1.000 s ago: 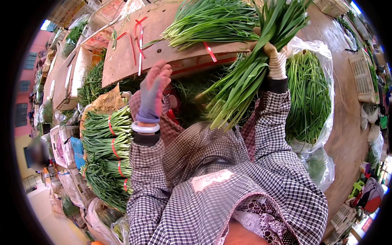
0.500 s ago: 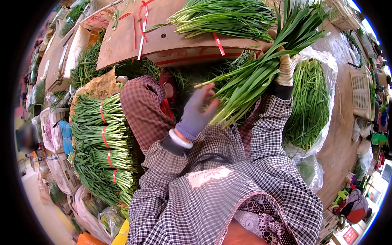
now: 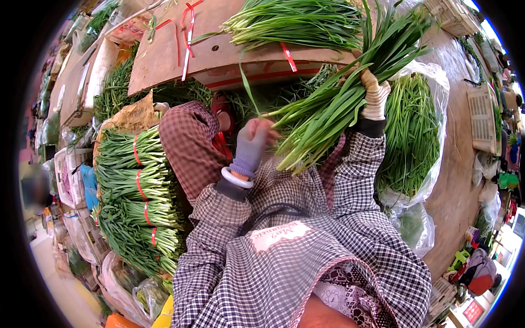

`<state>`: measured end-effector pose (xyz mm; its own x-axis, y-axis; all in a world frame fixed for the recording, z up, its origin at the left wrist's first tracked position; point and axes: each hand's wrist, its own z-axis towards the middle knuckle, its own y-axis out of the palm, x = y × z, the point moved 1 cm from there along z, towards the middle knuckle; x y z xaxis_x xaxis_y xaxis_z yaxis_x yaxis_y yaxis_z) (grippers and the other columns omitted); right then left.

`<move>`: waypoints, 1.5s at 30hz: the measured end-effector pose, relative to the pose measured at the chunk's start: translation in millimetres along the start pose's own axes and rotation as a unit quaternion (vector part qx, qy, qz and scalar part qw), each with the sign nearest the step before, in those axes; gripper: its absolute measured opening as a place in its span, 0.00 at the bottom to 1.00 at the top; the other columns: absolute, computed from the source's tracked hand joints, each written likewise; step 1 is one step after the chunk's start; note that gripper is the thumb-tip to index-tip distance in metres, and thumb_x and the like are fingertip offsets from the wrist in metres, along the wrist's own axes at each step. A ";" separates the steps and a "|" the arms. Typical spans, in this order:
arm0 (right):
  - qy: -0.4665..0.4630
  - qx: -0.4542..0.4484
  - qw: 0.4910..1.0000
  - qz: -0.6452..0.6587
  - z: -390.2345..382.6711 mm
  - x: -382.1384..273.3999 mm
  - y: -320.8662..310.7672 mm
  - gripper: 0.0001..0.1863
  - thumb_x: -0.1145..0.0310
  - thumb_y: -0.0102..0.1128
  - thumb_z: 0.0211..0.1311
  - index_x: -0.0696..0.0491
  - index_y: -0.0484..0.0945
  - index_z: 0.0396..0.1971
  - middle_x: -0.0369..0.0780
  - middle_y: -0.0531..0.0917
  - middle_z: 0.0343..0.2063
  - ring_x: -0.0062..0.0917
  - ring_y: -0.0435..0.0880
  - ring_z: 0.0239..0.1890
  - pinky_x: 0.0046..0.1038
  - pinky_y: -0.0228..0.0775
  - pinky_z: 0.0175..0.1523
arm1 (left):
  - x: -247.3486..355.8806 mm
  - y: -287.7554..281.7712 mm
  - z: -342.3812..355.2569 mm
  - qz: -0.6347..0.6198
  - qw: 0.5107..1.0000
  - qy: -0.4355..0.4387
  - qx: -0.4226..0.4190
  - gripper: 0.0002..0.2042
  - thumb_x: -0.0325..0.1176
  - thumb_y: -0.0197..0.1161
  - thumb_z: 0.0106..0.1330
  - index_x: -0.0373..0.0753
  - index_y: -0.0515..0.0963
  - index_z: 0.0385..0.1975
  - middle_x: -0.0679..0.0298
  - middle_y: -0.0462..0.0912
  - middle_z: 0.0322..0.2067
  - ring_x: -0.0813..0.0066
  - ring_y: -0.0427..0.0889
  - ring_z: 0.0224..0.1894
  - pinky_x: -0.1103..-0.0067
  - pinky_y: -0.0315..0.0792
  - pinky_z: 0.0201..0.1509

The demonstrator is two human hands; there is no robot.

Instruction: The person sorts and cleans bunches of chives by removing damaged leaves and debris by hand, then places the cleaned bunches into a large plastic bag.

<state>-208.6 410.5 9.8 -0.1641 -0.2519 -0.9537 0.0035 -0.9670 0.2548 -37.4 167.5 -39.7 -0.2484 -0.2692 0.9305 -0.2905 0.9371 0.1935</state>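
Note:
My right hand (image 3: 373, 94), in a cream knitted glove, grips a big bunch of garlic chives (image 3: 342, 106). The leaves fan up to the far right and the pale stem ends slant down to the left. Beside those ends, my left hand (image 3: 253, 142), in a purple-grey fingerless glove, has its fingers closed on a single chive leaf (image 3: 248, 87), which sticks up from the fingertips. A pile of chives (image 3: 295, 24) lies on the brown board (image 3: 219, 57) in front, with a red tie strip (image 3: 288, 56) under it.
Tied chive bundles (image 3: 142, 197) with red bands are stacked at my left. On the right, an open plastic bag (image 3: 437, 98) holds loose chives. More red strips (image 3: 188, 38) lie on the board's left part. Loose leaves (image 3: 240, 101) litter the space below the board.
My left hand has gone from open fingers to closed, and a single leaf now stands up from it. The bunch in my right hand has shifted slightly left and down.

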 end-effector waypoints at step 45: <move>0.011 -0.035 0.988 0.153 -27.5 -30.8 -2.9 0.20 0.71 0.59 0.57 0.64 0.72 0.49 0.49 0.82 0.26 0.32 0.83 0.22 0.31 0.81 0.29 | 29.0 11.3 -9.9 0.600 0.699 0.381 -0.075 0.07 0.28 0.63 0.53 0.43 0.75 0.31 0.65 0.73 0.23 0.64 0.74 0.31 0.68 0.64 0.49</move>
<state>-176.4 420.0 34.0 -0.1231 -0.5323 -0.8375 0.1181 -0.8458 0.5202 -38.8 172.5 -7.5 0.3511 0.8742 0.3354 -0.1809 0.4148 -0.8918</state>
